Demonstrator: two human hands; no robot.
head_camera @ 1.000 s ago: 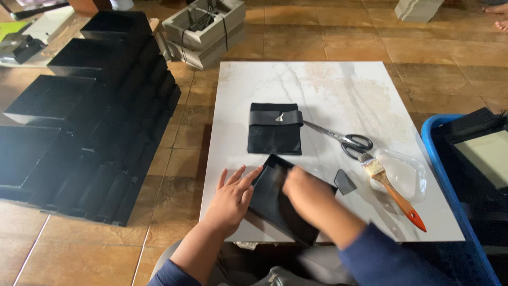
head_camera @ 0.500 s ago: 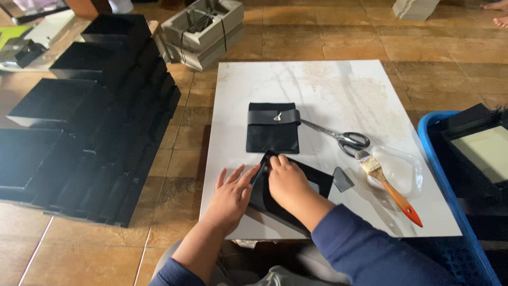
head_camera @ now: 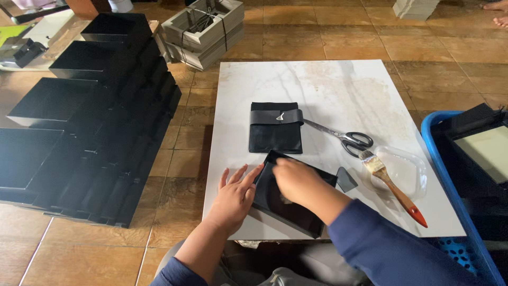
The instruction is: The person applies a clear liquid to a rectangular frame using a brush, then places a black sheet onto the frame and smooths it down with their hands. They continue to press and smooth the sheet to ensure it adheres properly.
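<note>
The left hand (head_camera: 233,197) lies flat on the white surface (head_camera: 317,85), fingers (head_camera: 239,173) spread, and its fingertips touch the left edge of a shallow black tray (head_camera: 296,212) that sits near the front edge of the surface, a bit tilted. The right hand (head_camera: 297,181) is inside this tray, palm down, fingers bent and close together; if they pinch sth under them I cannot tell, the hand hides it. Just beyond the fingers of both hands lies a folded black cloth pouch (head_camera: 275,132) with a band across its top and a small pale mark in the middle. To the right of the right hand, just beside the tray, there is a small dark grey piece (head_camera: 346,179). Further right are scissors (head_camera: 346,139) with black handles, and a brush (head_camera: 391,188) w/ wooden handle and red tip, which rests across a clear plastic lid (head_camera: 410,172). At the far right stands a blue basket (head_camera: 450,175). Well to the left of the left hand, on the tile floor (head_camera: 317,32), are rows of black boxes (head_camera: 90,122), and behind them a tied bundle of grey boxes (head_camera: 203,29).
</note>
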